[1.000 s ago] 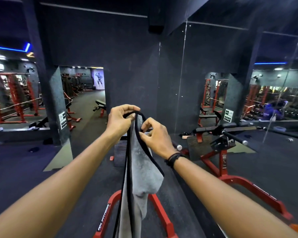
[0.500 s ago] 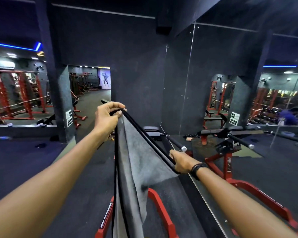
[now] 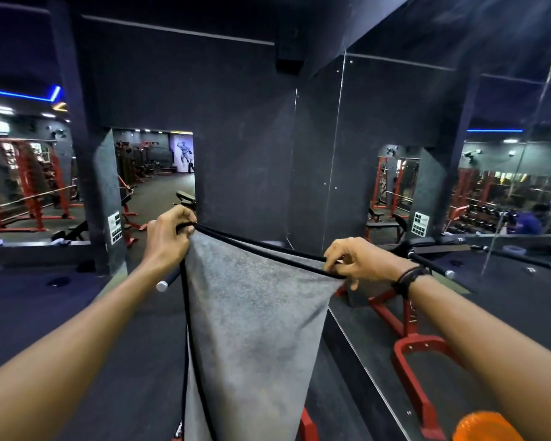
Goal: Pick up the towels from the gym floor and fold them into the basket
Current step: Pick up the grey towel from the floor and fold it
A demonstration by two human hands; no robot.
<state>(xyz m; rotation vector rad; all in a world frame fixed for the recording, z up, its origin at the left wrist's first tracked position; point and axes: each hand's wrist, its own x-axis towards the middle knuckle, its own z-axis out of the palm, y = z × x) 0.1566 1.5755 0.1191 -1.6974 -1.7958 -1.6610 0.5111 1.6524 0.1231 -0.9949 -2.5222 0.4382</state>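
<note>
Head view: left hand [image 3: 167, 237] and right hand [image 3: 360, 261] each pinch a top corner of the grey towel [image 3: 255, 329], stretched between them and hanging down.

Dark walls [image 3: 242, 138], mirrors [image 3: 395, 122], red racks [image 3: 29, 183], possibly rubber floor [image 3: 61, 313].

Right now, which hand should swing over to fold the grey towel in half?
Probably the right hand. It pinches the grey towel with black trim at the lower corner of its top edge, so it could rise across to the left hand, which grips the higher corner and can act as the anchor.
</note>
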